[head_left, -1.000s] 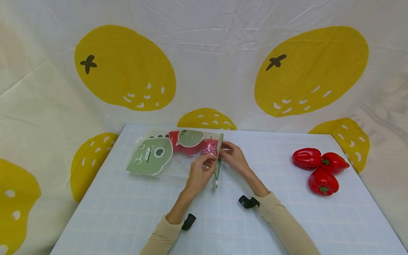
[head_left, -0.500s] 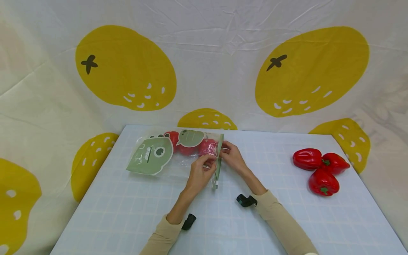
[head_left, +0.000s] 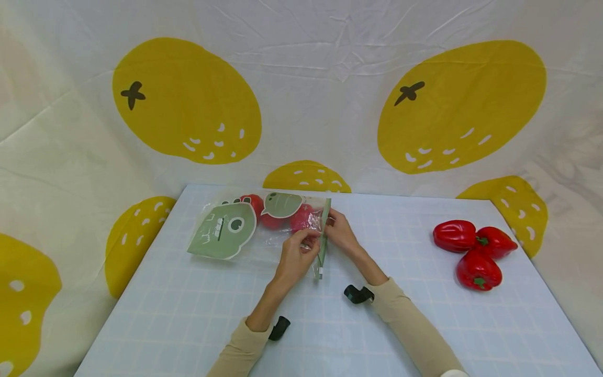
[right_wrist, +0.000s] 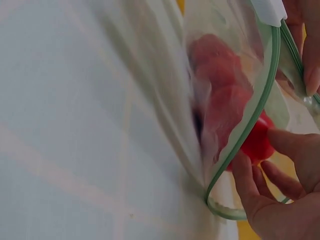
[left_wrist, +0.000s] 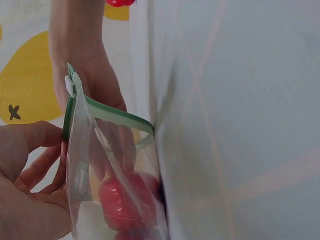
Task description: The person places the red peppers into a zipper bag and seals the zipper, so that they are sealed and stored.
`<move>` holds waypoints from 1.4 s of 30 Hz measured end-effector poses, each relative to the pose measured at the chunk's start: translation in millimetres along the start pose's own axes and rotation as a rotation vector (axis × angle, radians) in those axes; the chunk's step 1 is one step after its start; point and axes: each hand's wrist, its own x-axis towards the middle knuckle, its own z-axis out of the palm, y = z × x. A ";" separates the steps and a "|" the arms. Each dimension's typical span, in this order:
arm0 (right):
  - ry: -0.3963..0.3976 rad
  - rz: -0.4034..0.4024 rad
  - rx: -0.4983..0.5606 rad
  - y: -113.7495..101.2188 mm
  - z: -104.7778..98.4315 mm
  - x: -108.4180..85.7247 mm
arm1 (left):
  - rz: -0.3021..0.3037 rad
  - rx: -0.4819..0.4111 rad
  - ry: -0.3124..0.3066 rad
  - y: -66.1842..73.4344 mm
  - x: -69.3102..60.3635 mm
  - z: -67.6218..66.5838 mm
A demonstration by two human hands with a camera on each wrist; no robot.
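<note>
We find the clear bag (head_left: 245,235) at 11 o'clock on the counter (head_left: 188,314), its mouth facing 3 o'clock, red pieces (right_wrist: 227,107) inside. The left grip (head_left: 296,256) pinches the mouth's edge; the white slider (head_left: 321,270) sits at the mouth's 6 o'clock end. The right grip (head_left: 343,233) reaches into the mouth, fingers extended against the nearest red piece; we judge it pushes rather than clasps. If the left pinch slackens, the thin film could fold inward and snag the right knuckles. Too hard a push could drag the bag toward 9 o'clock, since we see nothing anchoring its far end. Pieces bunching near the mouth might strain the zip. Three loose red peppers (head_left: 478,269) cluster at 2 o'clock.
</note>
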 end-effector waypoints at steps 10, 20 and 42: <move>-0.011 0.002 -0.028 -6.1 4.9 -0.1 | 0.017 0.008 0.002 0.3 -0.3 0.0; -0.048 -0.019 -0.087 2.1 -4.5 -3.8 | 0.018 0.014 0.002 -0.5 -1.0 -0.1; 0.012 -0.087 -0.202 -4.2 -49.4 -27.8 | -0.008 0.014 0.015 1.8 -2.9 -1.6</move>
